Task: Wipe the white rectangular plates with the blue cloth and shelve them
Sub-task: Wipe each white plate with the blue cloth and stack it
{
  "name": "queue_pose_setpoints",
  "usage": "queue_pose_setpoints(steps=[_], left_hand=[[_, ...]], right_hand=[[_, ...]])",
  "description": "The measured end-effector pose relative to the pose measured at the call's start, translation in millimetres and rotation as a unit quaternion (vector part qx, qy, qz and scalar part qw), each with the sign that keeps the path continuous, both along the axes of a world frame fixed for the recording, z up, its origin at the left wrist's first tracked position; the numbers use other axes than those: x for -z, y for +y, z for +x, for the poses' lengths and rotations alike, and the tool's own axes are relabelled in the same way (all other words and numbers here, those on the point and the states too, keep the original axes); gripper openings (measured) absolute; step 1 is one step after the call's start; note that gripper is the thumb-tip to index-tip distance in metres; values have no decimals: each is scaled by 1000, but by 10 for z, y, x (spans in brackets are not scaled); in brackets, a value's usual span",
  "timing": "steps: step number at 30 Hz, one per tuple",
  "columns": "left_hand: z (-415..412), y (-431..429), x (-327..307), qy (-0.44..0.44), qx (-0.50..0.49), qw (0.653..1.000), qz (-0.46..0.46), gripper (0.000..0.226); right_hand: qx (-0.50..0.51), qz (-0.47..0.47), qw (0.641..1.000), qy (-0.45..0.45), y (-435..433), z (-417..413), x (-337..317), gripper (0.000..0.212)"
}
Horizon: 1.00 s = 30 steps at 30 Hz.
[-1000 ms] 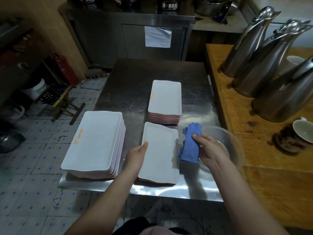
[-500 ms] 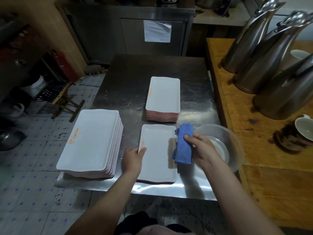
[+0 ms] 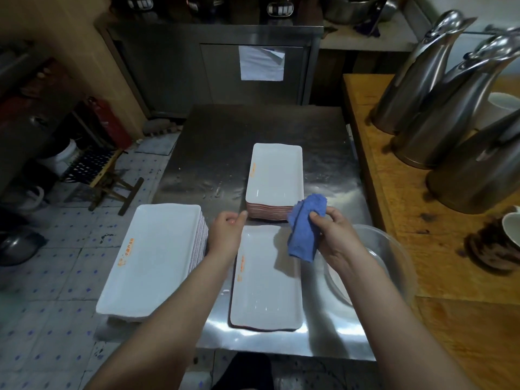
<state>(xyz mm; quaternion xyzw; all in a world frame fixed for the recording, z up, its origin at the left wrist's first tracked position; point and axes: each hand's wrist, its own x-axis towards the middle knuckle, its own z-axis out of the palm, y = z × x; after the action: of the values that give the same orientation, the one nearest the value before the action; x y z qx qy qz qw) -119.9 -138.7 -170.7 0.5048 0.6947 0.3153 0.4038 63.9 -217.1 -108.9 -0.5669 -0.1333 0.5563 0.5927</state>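
Currently blue cloth (image 3: 305, 226) is pinched in right hand (image 3: 334, 235) over plate (image 3: 267, 291) at its 1 o'clock corner; left hand (image 3: 225, 235) is seen at 11 o'clock corner, fingers hidden, grip untellable. Bowl (image 3: 394, 257) is partly covered by forearm (image 3: 374, 294).

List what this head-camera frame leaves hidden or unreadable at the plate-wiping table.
- Orange print on the front plate: too small and blurred to read.
- Left hand: its own back hides whether it grips that plate's far corner.
- Clear bowl: the right forearm covers part; contents unclear.
- Blue cloth in the right hand: contact with the plate cannot be told.
- Mug: cut off by the right edge.
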Motion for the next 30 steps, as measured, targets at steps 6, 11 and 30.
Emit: queue_pose_setpoints(steps=[6, 11, 30], left_hand=[[301, 715, -224, -22, 6, 999, -23, 15], [488, 1214, -188, 18, 49, 998, -34, 33], [503, 1431, -190, 186, 148, 971, 21, 22]], right_hand=[[-40, -34, 996, -69, 329, 44, -52, 15], [-42, -48, 997, -48, 577, 91, -23, 16], [73, -135, 976, -153, 740, 12, 54, 4]])
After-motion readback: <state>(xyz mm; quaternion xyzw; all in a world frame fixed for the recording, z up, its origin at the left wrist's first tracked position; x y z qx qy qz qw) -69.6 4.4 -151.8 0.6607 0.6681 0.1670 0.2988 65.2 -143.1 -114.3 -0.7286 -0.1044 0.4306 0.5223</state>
